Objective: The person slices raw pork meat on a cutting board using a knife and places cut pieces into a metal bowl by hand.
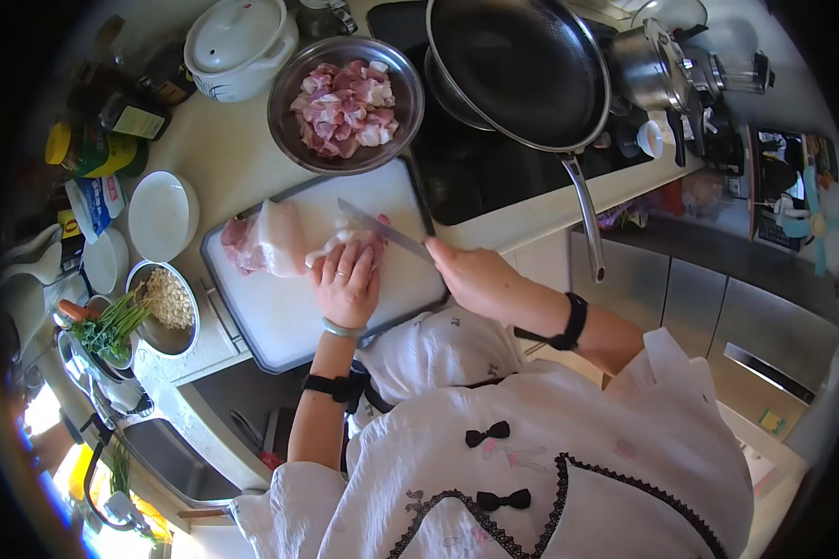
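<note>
My right hand is closed round the handle of a kitchen knife, whose blade reaches left over a piece of raw meat. My left hand presses down on that same piece with bent fingers, holding it against the white cutting board. To the left of my left hand lies a larger slab of pork with a pale fatty layer. Just beyond the board, a steel bowl holds chunks of cut meat. The knife handle is hidden in my right fist.
A frying pan sits on the black cooktop, its handle jutting over the counter edge. Left of the board stand a white bowl and a bowl of chopped pale bits. A lidded white pot is behind; a sink lies lower left.
</note>
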Demonstrator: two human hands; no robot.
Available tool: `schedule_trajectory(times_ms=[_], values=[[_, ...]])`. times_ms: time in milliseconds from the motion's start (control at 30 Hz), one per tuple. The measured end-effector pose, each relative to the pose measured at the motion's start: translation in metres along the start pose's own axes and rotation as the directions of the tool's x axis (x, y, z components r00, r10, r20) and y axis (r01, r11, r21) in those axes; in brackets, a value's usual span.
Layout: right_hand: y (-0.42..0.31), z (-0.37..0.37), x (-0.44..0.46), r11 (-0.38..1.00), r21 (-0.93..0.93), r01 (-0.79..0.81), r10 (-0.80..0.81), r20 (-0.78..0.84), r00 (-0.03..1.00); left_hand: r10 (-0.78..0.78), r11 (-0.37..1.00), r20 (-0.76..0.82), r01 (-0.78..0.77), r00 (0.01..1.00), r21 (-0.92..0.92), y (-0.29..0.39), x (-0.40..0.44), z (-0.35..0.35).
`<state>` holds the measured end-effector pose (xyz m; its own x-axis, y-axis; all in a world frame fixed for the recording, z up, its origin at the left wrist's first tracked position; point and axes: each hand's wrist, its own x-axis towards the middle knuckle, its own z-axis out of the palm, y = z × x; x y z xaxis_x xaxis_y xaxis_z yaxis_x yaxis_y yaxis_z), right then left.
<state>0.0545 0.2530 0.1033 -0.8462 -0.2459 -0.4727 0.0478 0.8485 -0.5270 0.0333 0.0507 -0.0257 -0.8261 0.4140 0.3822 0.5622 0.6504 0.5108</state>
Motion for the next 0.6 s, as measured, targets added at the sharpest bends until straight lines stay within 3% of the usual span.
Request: schedule_trajectory(times_ms=[100,133,267,433,533,567,600], values=[[0.000,0.008,-0.013,0.997,-0.072,-0.030,0.038,0.113,0.993,0.006,1.000,-0.012,-0.005,1.000,0.019,0.000,0.000,0.001],[0.003,0.014,-0.016,0.998,-0.068,-0.007,0.011,0.062,0.998,0.002,1.000,-0.013,-0.002,1.000,0.019,0.001,0.000,0.001],[0.007,0.028,0.000,0.997,0.002,-0.077,0.076,0.102,0.992,0.002,1.000,0.007,-0.002,1.000,0.013,0.002,0.001,0.003],[0.000,0.046,0.070,0.981,0.037,0.190,-0.177,-0.231,0.957,0.009,1.000,0.027,-0.009,1.000,-0.002,0.001,0.006,-0.002],[0.000,0.045,0.060,0.980,0.051,0.191,-0.172,-0.258,0.951,0.038,0.999,0.054,-0.038,0.998,-0.007,-0.002,0.004,0.000],[0.001,0.043,0.050,0.995,0.091,0.046,-0.036,-0.105,0.994,0.034,0.999,0.041,-0.034,0.999,-0.010,-0.002,0.003,0.001],[0.004,0.038,0.029,0.996,0.089,0.014,-0.010,-0.049,0.999,0.025,1.000,0.031,-0.024,0.999,-0.012,-0.002,0.002,0.002]])
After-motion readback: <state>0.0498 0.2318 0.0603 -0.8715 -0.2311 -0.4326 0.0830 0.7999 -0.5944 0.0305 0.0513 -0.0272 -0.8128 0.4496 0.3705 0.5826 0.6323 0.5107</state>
